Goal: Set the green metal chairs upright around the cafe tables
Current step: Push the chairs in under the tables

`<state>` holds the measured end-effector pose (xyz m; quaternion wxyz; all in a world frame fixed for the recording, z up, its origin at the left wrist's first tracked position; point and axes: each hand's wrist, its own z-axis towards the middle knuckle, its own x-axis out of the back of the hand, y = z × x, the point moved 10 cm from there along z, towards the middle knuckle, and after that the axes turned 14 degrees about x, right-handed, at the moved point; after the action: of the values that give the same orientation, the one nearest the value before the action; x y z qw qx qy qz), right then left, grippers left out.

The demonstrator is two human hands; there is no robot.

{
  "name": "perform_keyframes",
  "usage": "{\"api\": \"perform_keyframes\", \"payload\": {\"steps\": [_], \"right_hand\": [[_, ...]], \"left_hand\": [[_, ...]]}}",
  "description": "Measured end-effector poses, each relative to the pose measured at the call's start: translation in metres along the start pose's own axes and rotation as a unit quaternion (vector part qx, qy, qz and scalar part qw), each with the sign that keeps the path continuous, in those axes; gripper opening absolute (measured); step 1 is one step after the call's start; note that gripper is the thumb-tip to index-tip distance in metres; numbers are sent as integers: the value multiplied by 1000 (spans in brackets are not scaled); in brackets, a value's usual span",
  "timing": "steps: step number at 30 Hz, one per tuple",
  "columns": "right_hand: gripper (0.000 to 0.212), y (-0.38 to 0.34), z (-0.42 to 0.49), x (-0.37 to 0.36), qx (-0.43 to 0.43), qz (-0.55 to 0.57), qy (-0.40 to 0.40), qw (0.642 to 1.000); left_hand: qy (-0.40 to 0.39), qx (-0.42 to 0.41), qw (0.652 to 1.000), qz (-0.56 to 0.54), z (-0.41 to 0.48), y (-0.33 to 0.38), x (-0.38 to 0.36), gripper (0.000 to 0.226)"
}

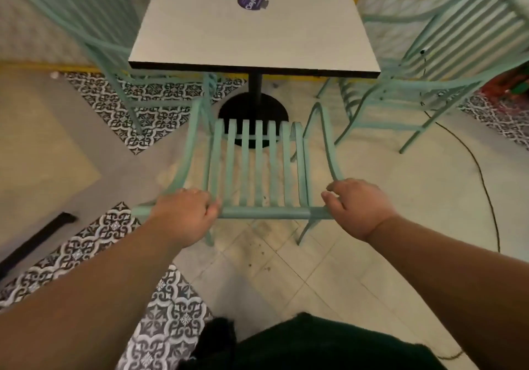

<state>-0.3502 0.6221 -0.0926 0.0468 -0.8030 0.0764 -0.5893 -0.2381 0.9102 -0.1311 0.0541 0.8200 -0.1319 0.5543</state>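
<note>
- The left grip (186, 212) curls its fingers round the left end of the top rail of the green chair (252, 163); the right grip (357, 206) hooks over the rail's right end, fingers bent round the metal
- Holding both ends of the rail likely keeps the frame square and stops it twisting as it is steered
- The green chair stands upright on the floor (386, 197), slats running toward the near edge of the worktop (243, 34), its front just short of the black pedestal base (254, 111)
- A second chair (86, 40) stands by the worktop's left edge and a third chair (446, 63) off its right edge; both seem upright
- Judged from this, what remains here is a push inward; a cable (483, 186) on the floor to the right could snag a leg
</note>
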Motion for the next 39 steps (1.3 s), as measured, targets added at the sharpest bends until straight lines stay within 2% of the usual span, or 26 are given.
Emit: {"api": "perform_keyframes", "payload": {"steps": [3,7,13,20,39], "right_hand": [[48,9,1,-22,11,11,-15,1000],[55,13,11,-41,-9,29,-48,998],[54,13,20,-46,-16,-33,-41,998],[52,16,40,-39,-16,-49,-25,998],[50,36,126,-7,6,-60,11,998]], "left_hand": [[-13,30,999,19,6,2,-17,75],[-65,-4,998,17,27,-3,-27,92],[34,2,999,16,27,-7,-21,77],[36,-4,999,8,47,-7,-11,57],[40,3,999,-2,121,-5,26,56]]}}
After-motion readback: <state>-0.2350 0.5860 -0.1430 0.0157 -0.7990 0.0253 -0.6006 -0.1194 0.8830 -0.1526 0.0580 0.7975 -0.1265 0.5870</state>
